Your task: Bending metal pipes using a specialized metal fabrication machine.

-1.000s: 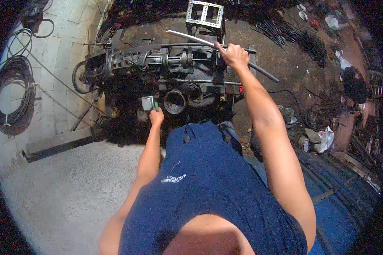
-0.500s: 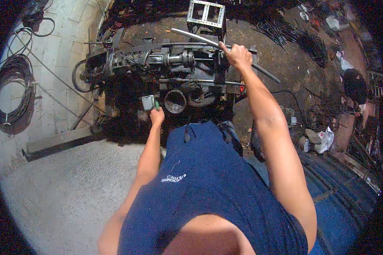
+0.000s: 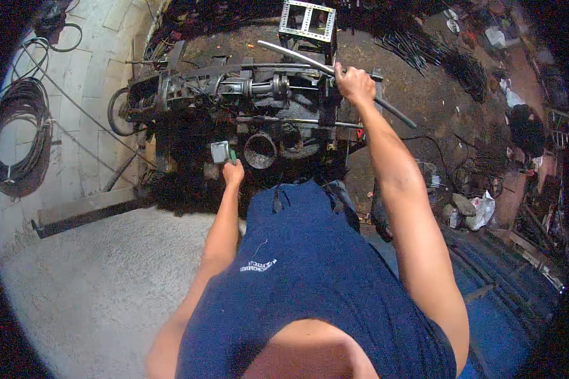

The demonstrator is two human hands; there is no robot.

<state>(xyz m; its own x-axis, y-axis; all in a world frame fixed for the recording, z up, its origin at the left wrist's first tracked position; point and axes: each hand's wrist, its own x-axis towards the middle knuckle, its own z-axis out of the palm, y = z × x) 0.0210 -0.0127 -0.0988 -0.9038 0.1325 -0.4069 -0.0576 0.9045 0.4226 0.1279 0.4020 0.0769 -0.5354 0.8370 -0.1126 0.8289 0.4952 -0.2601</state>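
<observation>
My right hand (image 3: 355,84) is wrapped round a long grey metal rod (image 3: 395,114), which slants from upper left to lower right above the far side of a dark, greasy machine (image 3: 259,87). The rod's upper-left end is brighter than the rest. Nearer to me, my left hand (image 3: 233,170) is closed at a green piece (image 3: 232,155) beside a pale grey square box (image 3: 220,152). Whether that green piece belongs to the box I cannot tell. Just right of this hand is the round open end of a metal cylinder (image 3: 260,151).
A silver perforated metal frame (image 3: 307,23) stands behind the machine. Coiled black cable (image 3: 20,136) hangs on the left wall. Dark rods (image 3: 411,52) lie on the floor at the far right, with white plastic bags (image 3: 482,211) and stones (image 3: 464,204) nearer.
My right hand and the rod have shifted very slightly to the right. My left hand stays at the green piece by the box.
</observation>
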